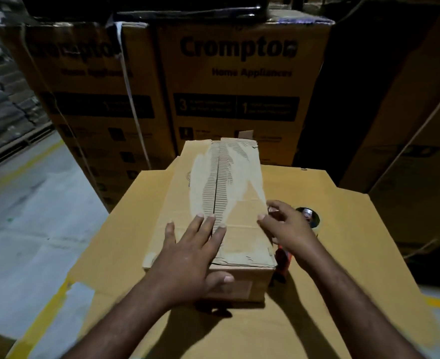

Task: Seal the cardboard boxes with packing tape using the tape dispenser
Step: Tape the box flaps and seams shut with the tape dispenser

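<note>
**Flaps held shut, no tape down yet**

So the small cardboard box (239,177) sits about mid-width on a big flat cardboard sheet (343,255), toward its far edge. Its top flaps are closed and the centre seam (216,182) looks bare, just ripped liner with the corrugation showing.

The left hand (187,252) lies flat on the near end of the lid, grip spread apart, fingers straight across the seam and thumb hooked over the near face. The right hand (286,226) is at the box's right top edge, grip loosely bent, fingertips touching the edge, holding nothing I can make out.

The tape dispenser (282,257) is right beside the box on its right, half hidden under that hand, with its tape roll (314,221) poking out behind.

I'd say this is the hold-the-flaps step, before taping. Next move calls for the right hand to pick up the dispenser, stick the tape on one end face and pull along the seam while the left keeps the flaps down.

Tall printed cartons (239,86) stand behind the sheet.
</note>
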A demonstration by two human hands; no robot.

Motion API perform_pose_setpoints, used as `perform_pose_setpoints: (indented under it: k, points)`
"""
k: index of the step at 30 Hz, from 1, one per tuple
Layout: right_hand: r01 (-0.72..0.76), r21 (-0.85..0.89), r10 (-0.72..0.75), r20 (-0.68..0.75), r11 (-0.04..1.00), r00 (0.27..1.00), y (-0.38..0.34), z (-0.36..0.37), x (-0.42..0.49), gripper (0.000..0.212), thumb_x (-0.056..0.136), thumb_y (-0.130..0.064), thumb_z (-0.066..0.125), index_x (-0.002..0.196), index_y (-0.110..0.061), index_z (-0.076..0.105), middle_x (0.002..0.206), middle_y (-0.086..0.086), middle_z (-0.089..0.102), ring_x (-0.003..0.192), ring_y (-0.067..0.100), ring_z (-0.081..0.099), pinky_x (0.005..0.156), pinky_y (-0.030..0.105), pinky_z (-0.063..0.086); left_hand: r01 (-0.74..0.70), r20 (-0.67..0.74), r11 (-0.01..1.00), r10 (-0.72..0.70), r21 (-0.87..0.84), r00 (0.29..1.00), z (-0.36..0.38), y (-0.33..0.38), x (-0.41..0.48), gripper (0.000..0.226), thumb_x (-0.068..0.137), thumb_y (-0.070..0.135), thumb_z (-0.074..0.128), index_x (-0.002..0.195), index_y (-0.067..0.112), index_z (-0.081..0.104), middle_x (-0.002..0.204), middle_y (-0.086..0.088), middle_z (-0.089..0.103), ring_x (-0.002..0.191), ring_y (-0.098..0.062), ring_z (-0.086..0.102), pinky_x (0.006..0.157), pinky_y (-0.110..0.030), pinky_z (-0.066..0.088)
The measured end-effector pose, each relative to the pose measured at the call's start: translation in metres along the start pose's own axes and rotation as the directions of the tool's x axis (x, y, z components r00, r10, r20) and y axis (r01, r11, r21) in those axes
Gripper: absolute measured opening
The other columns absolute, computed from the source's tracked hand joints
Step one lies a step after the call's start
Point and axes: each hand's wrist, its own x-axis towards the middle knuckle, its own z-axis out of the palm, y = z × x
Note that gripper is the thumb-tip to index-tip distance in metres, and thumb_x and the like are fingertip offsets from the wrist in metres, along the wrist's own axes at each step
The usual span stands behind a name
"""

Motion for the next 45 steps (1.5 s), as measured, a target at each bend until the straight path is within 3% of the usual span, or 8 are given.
perform_pose_setpoints:
  k: [5,12,22,26,30,34,38,45]
  points:
    - [-0.254,-0.018,0.236,-0.311,0.967,0.921,0.069,-0.002,0.018,0.020,0.092,-0.035,0.064,0.084,-0.017,0.067,0.080,0.006,0.068,0.079,0.029,0.066,0.061,0.033,0.047,-0.049,-0.058,0.998,0.051,0.029,0.997,0.013,-0.001,-0.001,0.091,0.096,0.079,0.017,0.150,0.013,0.047,0.160,-0.012,0.038,0.149,-0.031,0.034,0.101,-0.073,0.041]
    - [-0.424,0.271,0.483,-0.211,0.864,0.850,0.115,0.031,0.028,0.043,0.075,-0.036,0.076,0.104,-0.009,0.061,0.089,0.011,0.073,0.073,0.027,0.071,0.060,0.042,0.057,-0.308,0.018,0.949,0.310,-0.068,0.951,-0.009,-0.019,0.003,0.109,0.087,0.087,0.033,0.160,0.020,-0.014,0.162,0.004,-0.032,0.147,-0.012,-0.035,0.120,-0.042,-0.021]
    - [-0.158,0.882,0.415,-0.046,0.444,0.909,0.002,-0.037,0.020,0.015,0.098,-0.008,0.056,0.111,-0.002,0.051,0.081,0.017,0.060,0.054,0.020,0.064,0.044,0.027,0.056,-0.419,-0.106,0.908,0.415,-0.021,0.904,-0.004,-0.029,0.015,0.090,0.096,0.071,0.036,0.164,0.018,0.007,0.169,-0.002,-0.011,0.156,-0.019,-0.012,0.123,-0.041,-0.013]
    - [0.077,0.853,0.224,-0.221,0.516,0.949,-0.046,-0.026,0.013,0.033,0.094,-0.005,0.063,0.125,0.003,0.053,0.109,0.022,0.067,0.082,0.028,0.075,0.056,0.033,0.060,-0.386,-0.051,0.912,0.382,-0.138,0.923,-0.008,0.009,0.016,0.092,0.092,0.066,0.023,0.161,0.013,-0.008,0.162,-0.004,-0.029,0.143,-0.022,-0.037,0.111,-0.040,-0.028]
    - [0.153,0.679,0.099,-0.317,0.718,0.943,-0.061,0.008,0.011,0.041,0.090,0.001,0.067,0.125,-0.003,0.047,0.086,0.021,0.064,0.064,0.025,0.064,0.051,0.035,0.055,-0.385,0.100,0.920,0.390,-0.069,0.915,0.004,0.010,0.020,0.091,0.086,0.076,0.028,0.139,0.010,0.062,0.150,-0.015,0.053,0.141,-0.029,0.047,0.109,-0.052,0.042]
    - [0.111,0.601,0.090,-0.295,0.792,0.951,-0.047,0.042,0.016,0.035,0.092,0.002,0.065,0.120,-0.007,0.044,0.090,0.028,0.059,0.064,0.028,0.062,0.057,0.039,0.055,-0.509,0.018,0.815,0.534,-0.277,0.845,-0.017,-0.011,0.030,0.085,0.097,0.072,0.036,0.157,0.011,0.034,0.169,-0.008,0.019,0.157,-0.018,0.007,0.127,-0.041,0.002]
    - [0.108,0.537,0.079,-0.314,0.837,0.946,-0.042,0.047,0.018,0.038,0.093,-0.002,0.066,0.123,-0.010,0.044,0.094,0.024,0.062,0.070,0.026,0.067,0.070,0.047,0.061,-0.361,-0.122,0.776,0.351,-0.517,0.929,-0.046,-0.058,0.075,0.043,0.102,0.040,0.057,0.140,0.021,0.060,0.154,0.003,0.046,0.141,-0.011,0.039,0.116,-0.024,0.029]
    - [0.100,0.493,0.059,-0.296,0.864,0.953,-0.041,0.046,0.009,0.033,0.095,-0.004,0.063,0.119,-0.016,0.045,0.103,0.031,0.062,0.069,0.023,0.068,0.063,0.037,0.061,-0.124,-0.129,0.937,0.086,-0.327,0.988,-0.036,-0.099,0.187,0.050,0.096,0.068,0.042,0.142,0.049,0.051,0.169,0.002,0.018,0.155,-0.019,0.012,0.124,-0.058,0.002]
